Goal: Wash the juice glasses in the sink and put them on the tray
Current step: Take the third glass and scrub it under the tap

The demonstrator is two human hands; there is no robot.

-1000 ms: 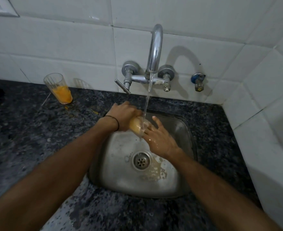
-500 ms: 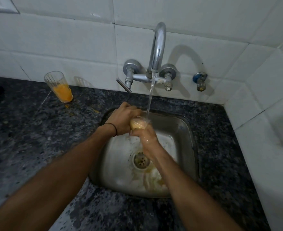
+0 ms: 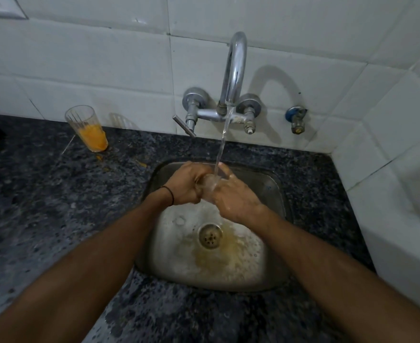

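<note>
Over the steel sink [image 3: 275,194] my left hand [image 3: 184,185] grips a clear juice glass [image 3: 207,183] from the left, under the running water from the tap [image 3: 233,78]. My right hand [image 3: 233,196] is wrapped round the glass from the right, its fingers curled over it. Most of the glass is hidden between the hands. A second ribbed glass [image 3: 86,129], about half full of orange juice, stands on the dark granite counter [image 3: 43,194] at the back left. No tray is in view.
Yellowish juice water pools round the sink drain [image 3: 210,236]. Small orange drops lie on the counter near the juice glass. White tiled walls close the back and right side. A blue-handled valve [image 3: 295,120] sits on the wall right of the tap.
The orange liquid in the held glass is gone and the glass now looks clear. My right hand has shifted from the glass's mouth to wrap round its right side. Yellow water has spread near the drain.
</note>
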